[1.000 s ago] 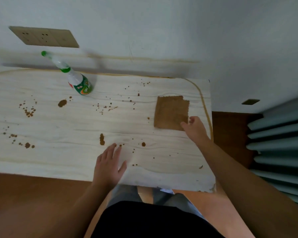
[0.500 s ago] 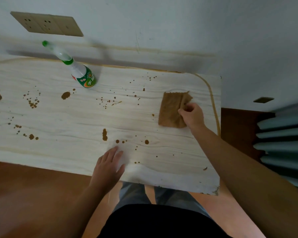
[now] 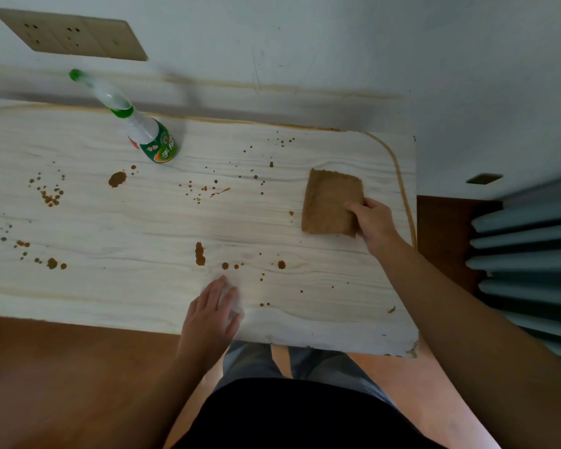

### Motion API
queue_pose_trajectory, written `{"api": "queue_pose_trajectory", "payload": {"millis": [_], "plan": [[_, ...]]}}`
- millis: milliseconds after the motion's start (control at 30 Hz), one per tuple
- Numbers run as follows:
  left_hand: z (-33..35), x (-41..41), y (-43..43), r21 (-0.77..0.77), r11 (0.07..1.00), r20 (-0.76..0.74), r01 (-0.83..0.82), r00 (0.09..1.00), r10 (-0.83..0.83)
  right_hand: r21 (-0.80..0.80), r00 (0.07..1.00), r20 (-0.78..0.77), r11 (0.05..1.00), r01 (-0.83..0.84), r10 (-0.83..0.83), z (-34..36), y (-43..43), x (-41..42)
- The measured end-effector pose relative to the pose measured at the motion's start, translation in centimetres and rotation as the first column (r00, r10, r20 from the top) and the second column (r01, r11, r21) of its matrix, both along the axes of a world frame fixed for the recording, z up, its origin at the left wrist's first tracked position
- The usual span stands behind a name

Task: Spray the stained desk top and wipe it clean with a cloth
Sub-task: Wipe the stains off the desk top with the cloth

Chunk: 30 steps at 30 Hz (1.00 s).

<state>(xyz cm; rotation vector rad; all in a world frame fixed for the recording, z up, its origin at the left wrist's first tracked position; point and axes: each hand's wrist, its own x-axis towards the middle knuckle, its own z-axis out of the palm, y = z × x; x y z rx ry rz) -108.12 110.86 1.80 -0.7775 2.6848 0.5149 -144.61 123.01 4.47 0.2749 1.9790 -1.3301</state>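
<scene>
The desk (image 3: 143, 286) top is pale wood-grain laminate, smooth and faintly sheened, chipped at its five o'clock corner. At three o'clock lies a coarse, matt brown cloth (image 3: 329, 202); at eleven, a glossy clear plastic spray bottle (image 3: 146, 134).

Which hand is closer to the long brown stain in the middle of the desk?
Left. The left hand lies flat just on the near side of the long stain; the right hand is far off to its right, gripping the cloth.
</scene>
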Motion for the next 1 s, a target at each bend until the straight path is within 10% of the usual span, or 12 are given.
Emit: {"api": "queue_pose_trajectory", "payload": {"millis": [133,300,433,1000], "plan": [[0.1,-0.2,-0.2,0.012,1.000,0.020,0.007,1.000,-0.008,0.010,0.968,-0.244,0.998,-0.060,0.060,3.4,0.1,0.6],[0.0,-0.2,-0.2,0.028,1.000,0.028,-0.009,1.000,0.008,0.238,0.717,-0.569,0.915,-0.326,0.403,5.8,0.7,2.9],[-0.2,0.0,-0.3,0.028,1.000,0.005,0.003,1.000,-0.003,0.416,0.626,-0.398,0.740,-0.529,0.671,3.5,1.8,5.6],[1.7,-3.0,-2.2,-0.002,1.000,-0.096,-0.007,0.995,0.007,0.716,0.402,-0.337,0.509,-0.478,0.851,-2.4,2.2,7.3]]}}
